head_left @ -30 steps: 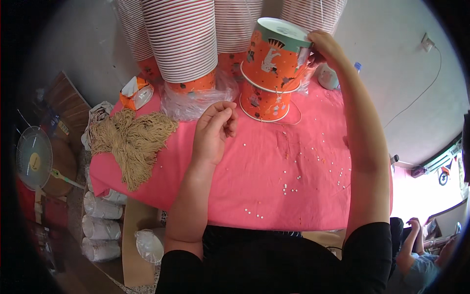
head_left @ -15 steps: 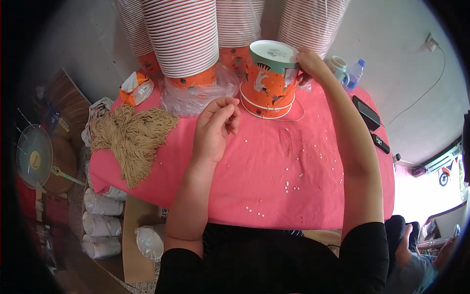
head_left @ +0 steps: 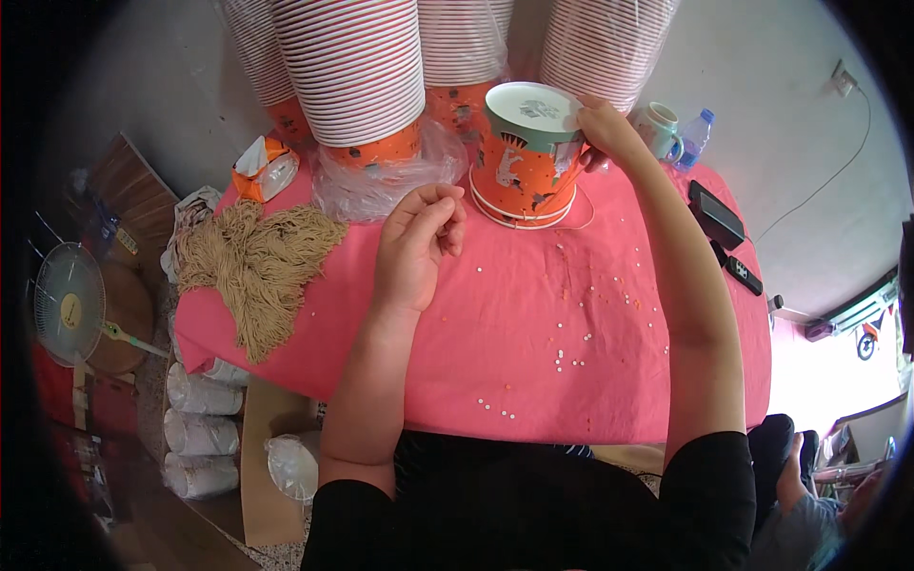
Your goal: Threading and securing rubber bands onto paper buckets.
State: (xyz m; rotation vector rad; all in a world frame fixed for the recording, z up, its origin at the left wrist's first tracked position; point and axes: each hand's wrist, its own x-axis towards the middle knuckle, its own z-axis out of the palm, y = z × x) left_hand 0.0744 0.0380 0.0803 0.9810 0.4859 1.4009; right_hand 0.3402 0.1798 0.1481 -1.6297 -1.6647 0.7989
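An orange paper bucket (head_left: 522, 181) with a green band stands upside down on the pink cloth, its pale base facing up. Two white rims show at its bottom, and a thin cord loops out on the right. My right hand (head_left: 605, 131) grips the bucket's upper right edge; some of its fingertips are hidden. In front of the bucket and a little left, my left hand (head_left: 414, 243) hovers over the cloth. Its fingers are curled and the thumb presses against them; whatever they hold, if anything, is too small to see.
Tall stacks of paper buckets (head_left: 347, 71) rise behind. A bundle of tan cords (head_left: 257, 271) and an orange packet (head_left: 265, 169) lie left. Small white dots dot the pink tablecloth (head_left: 486, 343). Right are a mug (head_left: 657, 131), a bottle (head_left: 698, 140) and a black case (head_left: 716, 215).
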